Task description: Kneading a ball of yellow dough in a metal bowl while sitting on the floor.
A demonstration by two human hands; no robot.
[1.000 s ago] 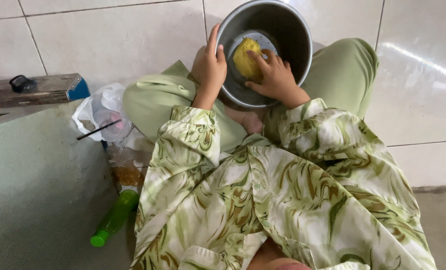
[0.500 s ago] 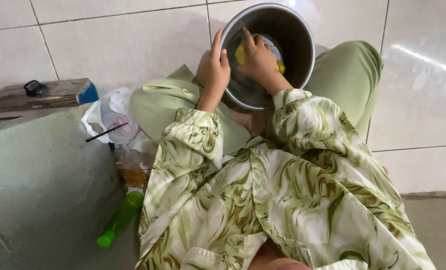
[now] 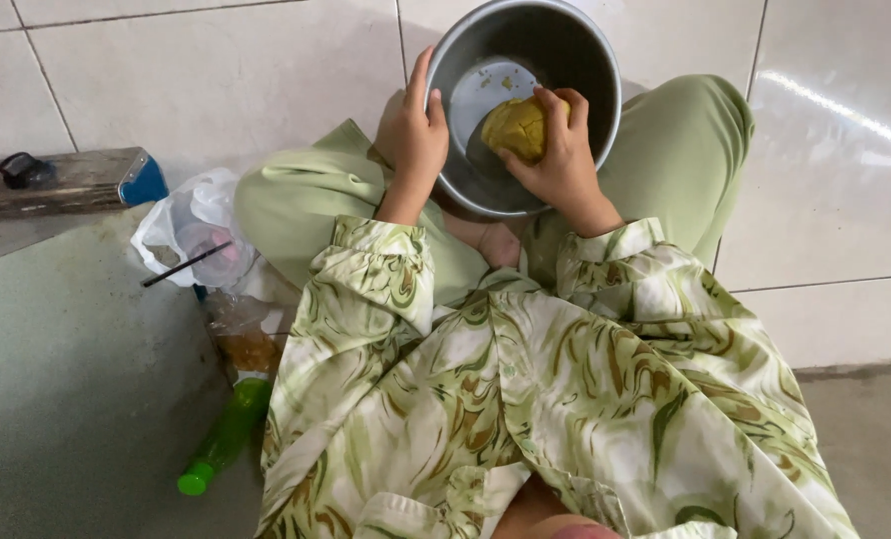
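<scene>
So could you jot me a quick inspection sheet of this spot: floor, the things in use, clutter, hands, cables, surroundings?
Surface: pale tiled floor; the person sits on it with knees bent.
Job's things: metal bowl tilted in the lap, yellow dough lump inside.
Clutter: white plastic bag with a dark stick across it, clear bag of brown contents, green bottle lying on its side.
Hands: left hand grips the bowl's rim; right hand presses on the dough.
Cables: nothing seen.
Surroundings: worn wooden plank with a blue end and a small dark object on top; grey slab at lower left.
</scene>
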